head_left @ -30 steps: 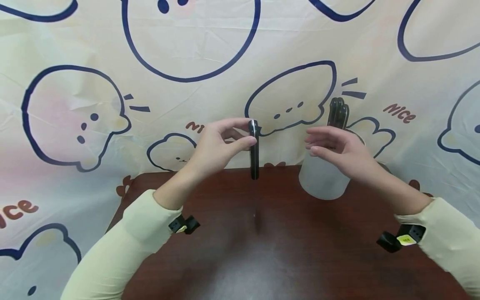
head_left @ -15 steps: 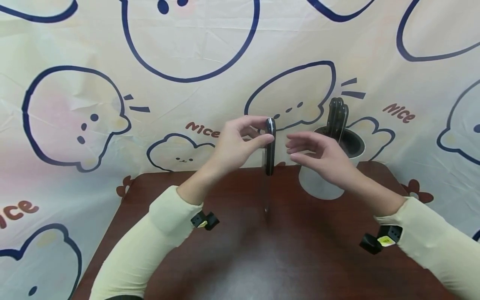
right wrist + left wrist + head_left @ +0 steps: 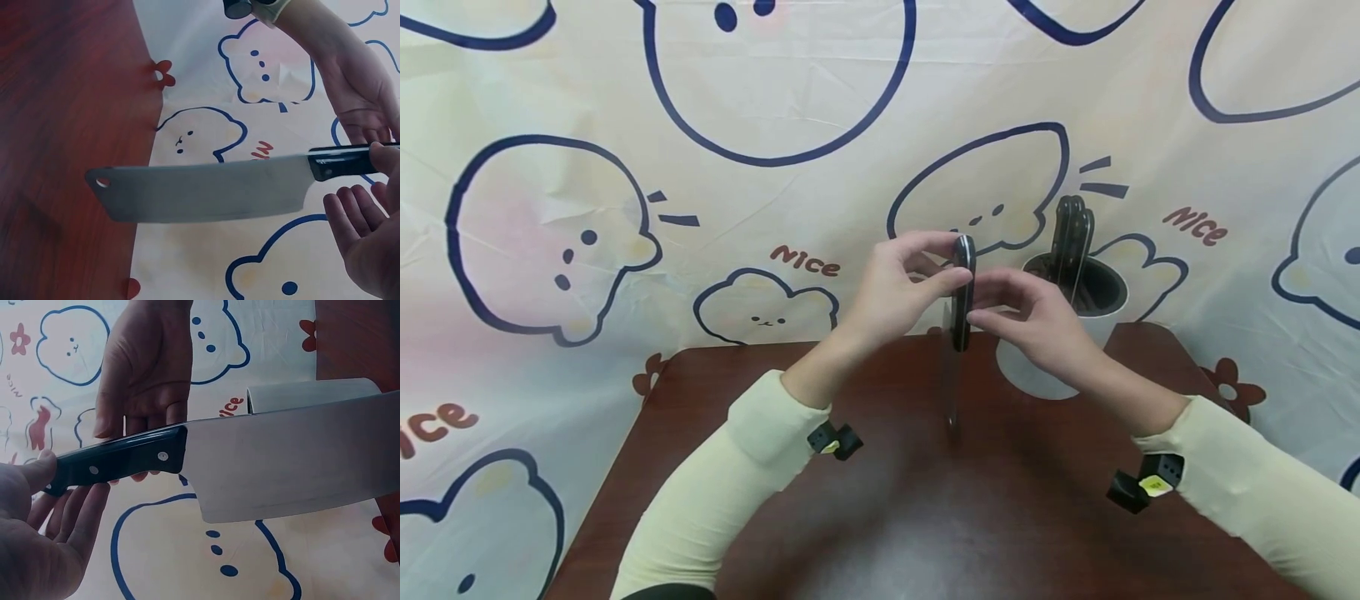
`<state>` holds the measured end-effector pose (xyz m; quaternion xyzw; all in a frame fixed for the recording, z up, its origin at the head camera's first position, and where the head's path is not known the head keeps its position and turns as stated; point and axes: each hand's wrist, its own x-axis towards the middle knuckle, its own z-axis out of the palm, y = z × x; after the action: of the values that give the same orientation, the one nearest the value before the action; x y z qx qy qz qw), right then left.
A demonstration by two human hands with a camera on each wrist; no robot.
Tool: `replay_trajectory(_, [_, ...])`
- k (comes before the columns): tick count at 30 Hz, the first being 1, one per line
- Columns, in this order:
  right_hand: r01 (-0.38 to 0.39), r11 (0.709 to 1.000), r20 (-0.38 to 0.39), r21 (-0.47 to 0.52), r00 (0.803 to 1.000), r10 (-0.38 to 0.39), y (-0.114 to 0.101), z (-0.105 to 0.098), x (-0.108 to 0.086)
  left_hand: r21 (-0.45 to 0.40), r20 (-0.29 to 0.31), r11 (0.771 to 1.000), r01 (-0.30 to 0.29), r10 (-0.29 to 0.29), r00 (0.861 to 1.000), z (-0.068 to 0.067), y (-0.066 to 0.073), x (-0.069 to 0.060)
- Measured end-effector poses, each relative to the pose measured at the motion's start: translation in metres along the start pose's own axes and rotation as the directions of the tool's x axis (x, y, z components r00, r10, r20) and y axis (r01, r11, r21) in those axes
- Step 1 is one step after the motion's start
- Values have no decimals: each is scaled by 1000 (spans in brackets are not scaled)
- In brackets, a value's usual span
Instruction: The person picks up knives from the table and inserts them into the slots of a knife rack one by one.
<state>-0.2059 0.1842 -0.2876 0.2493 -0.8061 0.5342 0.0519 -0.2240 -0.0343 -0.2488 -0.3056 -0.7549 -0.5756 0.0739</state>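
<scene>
A cleaver with a black riveted handle hangs blade down over the table. Its broad steel blade shows side-on in the left wrist view, and a small hole pierces its far corner in the right wrist view. My left hand pinches the upper end of the handle between thumb and fingers. My right hand is at the other side of the handle, fingers extended and not wrapped round it. In the right wrist view, the thumb of my right hand overlaps the handle; whether it touches is unclear.
Behind my right hand stands a white cylindrical holder with a dark inside. Several black handles stick up from it. The dark red-brown table ends at a patterned cloth backdrop.
My left hand has carried the cleaver to the right. My right hand has moved left, from in front of the holder to the cleaver's handle.
</scene>
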Motion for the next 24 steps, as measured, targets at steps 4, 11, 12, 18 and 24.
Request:
replay_trajectory(4, [-7, 1000, -15, -12, 1000, 7, 1, 3, -1, -10, -7, 1000, -9, 9, 1000, 4, -1, 1])
replay_trajectory(11, [4, 1000, -51, -12, 999, -5, 3, 5, -3, -11, -11, 1000, -25, 24, 1000, 9, -1, 3])
replay_trajectory(12, [10, 1000, -55, -13, 998, -11, 3, 6, -3, -8, -12, 1000, -28, 27, 1000, 10, -1, 3])
replay_trajectory(18, [15, 999, -66, -31, 998, -17, 3, 5, -3, -8, -10, 1000, -21, 21, 1000, 10, -2, 4])
replay_trajectory(24, [-17, 997, -66, -74, 998, 12, 1, 2, -5, -21, 5, 1000, -8, 8, 1000, 10, -4, 5])
